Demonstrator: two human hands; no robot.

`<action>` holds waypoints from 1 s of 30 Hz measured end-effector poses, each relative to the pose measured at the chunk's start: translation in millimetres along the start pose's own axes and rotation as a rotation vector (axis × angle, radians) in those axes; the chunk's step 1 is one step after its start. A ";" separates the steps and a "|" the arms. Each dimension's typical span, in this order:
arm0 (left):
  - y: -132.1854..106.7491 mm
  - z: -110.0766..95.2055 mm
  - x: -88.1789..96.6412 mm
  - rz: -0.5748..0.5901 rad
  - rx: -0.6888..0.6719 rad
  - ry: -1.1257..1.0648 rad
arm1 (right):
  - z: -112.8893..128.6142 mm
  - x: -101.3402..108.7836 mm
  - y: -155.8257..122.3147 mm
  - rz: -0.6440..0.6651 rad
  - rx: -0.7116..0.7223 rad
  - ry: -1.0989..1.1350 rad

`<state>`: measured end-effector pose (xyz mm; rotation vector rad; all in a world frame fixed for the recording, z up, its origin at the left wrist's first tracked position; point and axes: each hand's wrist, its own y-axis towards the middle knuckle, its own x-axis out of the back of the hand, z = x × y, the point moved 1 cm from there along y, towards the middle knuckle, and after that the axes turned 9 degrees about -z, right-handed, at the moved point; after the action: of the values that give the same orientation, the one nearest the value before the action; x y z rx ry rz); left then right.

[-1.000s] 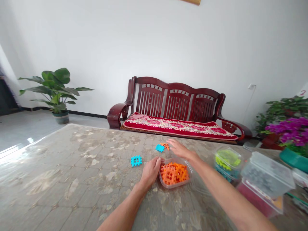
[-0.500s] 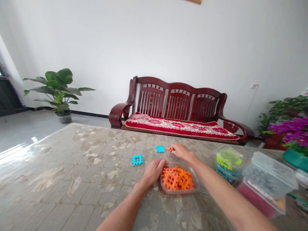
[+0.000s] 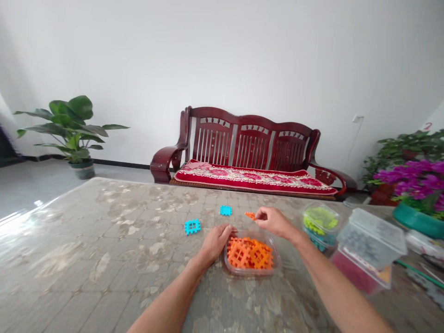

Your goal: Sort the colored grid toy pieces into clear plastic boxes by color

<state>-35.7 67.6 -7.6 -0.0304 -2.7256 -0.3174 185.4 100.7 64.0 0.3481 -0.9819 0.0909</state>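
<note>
My right hand [image 3: 272, 221] pinches an orange interlocking building block [image 3: 250, 216] over the table, beyond the container. To its left lies a solid-looking blue block [image 3: 225, 211], apart from it. A second blue block [image 3: 192, 226], with a window-like lattice, lies nearer and further left. My left hand [image 3: 215, 241] is closed at the far left corner of a clear plastic container [image 3: 251, 272]; its fingertips are partly hidden. Several orange lattice blocks [image 3: 239, 254] fill that container.
On the right stand a clear tub of yellow-green and blue blocks [image 3: 321, 219] and stacked clear boxes [image 3: 373, 236] with grey and red contents. A pot of purple flowers [image 3: 412, 180] is behind them. A wooden bench [image 3: 253, 148] stands beyond the patterned tablecloth [image 3: 104, 240].
My right hand has drawn the orange block to the right, widening the gap to the blue block. My left hand stays at the container. The whole view has shifted slightly.
</note>
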 end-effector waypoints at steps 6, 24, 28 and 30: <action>1.0 1.8 0.1 0.025 0.010 -0.027 | 23.4 18.1 -57.0 0.073 0.086 0.016; -13.7 -14.6 9.4 0.002 -0.225 -0.068 | 31.7 15.6 -82.1 0.198 0.082 -0.054; -18.3 -19.1 9.6 0.041 -0.282 -0.050 | 29.7 14.4 -82.6 0.245 0.015 0.048; -18.4 -19.2 9.4 0.063 -0.262 -0.064 | 26.5 12.8 -82.4 0.234 -0.019 0.095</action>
<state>-38.3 45.1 9.2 -0.2008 -2.7202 -0.6639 190.4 13.5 67.6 0.2082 -0.9258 0.3072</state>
